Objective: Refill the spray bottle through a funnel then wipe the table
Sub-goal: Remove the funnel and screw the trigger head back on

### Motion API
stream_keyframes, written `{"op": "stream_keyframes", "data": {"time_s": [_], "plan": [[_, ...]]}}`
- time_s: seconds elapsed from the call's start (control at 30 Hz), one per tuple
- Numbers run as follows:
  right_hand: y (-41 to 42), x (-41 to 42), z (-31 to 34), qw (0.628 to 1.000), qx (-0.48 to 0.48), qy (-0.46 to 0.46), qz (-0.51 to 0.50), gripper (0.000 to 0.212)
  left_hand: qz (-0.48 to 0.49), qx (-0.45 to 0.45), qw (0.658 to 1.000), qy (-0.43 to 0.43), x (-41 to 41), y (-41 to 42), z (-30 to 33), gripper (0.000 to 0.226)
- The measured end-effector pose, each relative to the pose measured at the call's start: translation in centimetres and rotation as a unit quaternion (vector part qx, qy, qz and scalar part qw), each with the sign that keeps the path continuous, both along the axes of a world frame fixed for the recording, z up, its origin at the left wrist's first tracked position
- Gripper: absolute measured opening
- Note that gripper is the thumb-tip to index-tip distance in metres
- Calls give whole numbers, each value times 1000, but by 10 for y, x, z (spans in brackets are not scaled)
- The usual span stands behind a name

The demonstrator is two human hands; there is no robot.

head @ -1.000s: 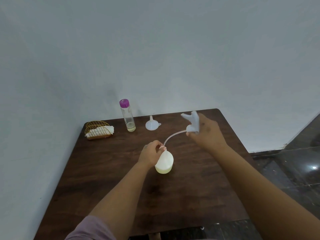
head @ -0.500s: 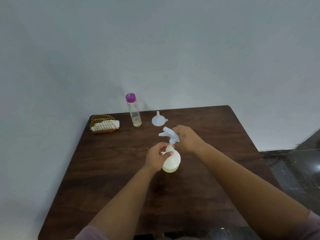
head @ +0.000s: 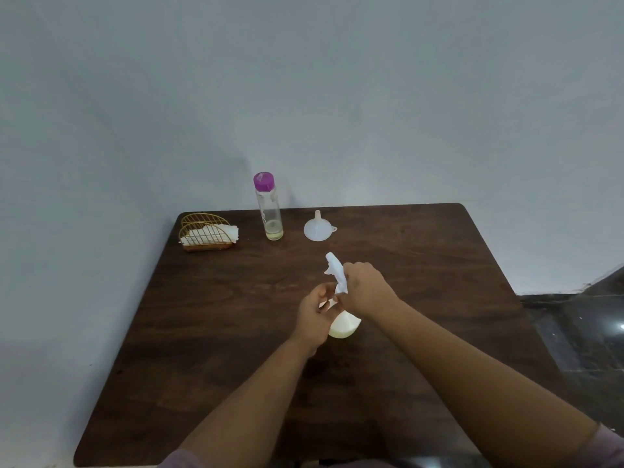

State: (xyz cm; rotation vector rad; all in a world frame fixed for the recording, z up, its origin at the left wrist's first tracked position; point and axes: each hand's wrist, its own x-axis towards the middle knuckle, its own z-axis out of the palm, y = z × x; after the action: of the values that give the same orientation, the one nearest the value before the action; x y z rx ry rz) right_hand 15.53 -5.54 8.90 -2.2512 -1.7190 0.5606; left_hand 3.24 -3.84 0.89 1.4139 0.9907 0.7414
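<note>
Bottle (head: 344, 325), a pale cream spray one, stands near the middle of the table (head: 209, 349), gripped at its shoulder by the left hand (head: 315, 317), whose fingers curl round the neck. Right hand (head: 366, 290) closes round the white spray head (head: 336, 271), which sits tilted directly above the neck, nozzle pointing up and away toward the far left. Whether the head is seated on the neck cannot be told, since the fingers cover the joint. Funnel (head: 317, 228) rests wide mouth down, spout up, near the far edge, well apart from the hands. Just left of it stands an upright clear refill bottle (head: 269, 211) with a purple cap and a little pale liquid at the bottom. At the far left corner a gold wire holder (head: 206, 233) contains white cloth (head: 216, 233).
</note>
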Motion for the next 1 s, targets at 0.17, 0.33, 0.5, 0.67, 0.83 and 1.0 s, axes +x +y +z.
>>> {"op": "stream_keyframes", "data": {"time_s": [0.17, 0.33, 0.5, 0.67, 0.83, 1.0], "plan": [[-9, -8, -6, 998, 43, -2, -41, 24, -2, 73, 997, 40, -4, 4, 0, 39], [-15, -14, -10, 995, 39, 33, -87, 25, -23, 121, 989, 83, -11, 8, 0, 42], [-22, -7, -9, 981, 12, 179, -71, 92, -58, 108, 988, 98, -9, 13, 6, 19], [-19, 20, 23, 964, 72, -139, 215, 82, -59, 130, 983, 118, -8, 16, 0, 34], [-4, 16, 41, 904, 69, -304, 294, 40, -63, 125, 977, 159, -7, 17, -4, 42], [6, 18, 56, 896, 114, -353, 242, 19, -64, 113, 978, 165, -5, 18, -9, 40]]}}
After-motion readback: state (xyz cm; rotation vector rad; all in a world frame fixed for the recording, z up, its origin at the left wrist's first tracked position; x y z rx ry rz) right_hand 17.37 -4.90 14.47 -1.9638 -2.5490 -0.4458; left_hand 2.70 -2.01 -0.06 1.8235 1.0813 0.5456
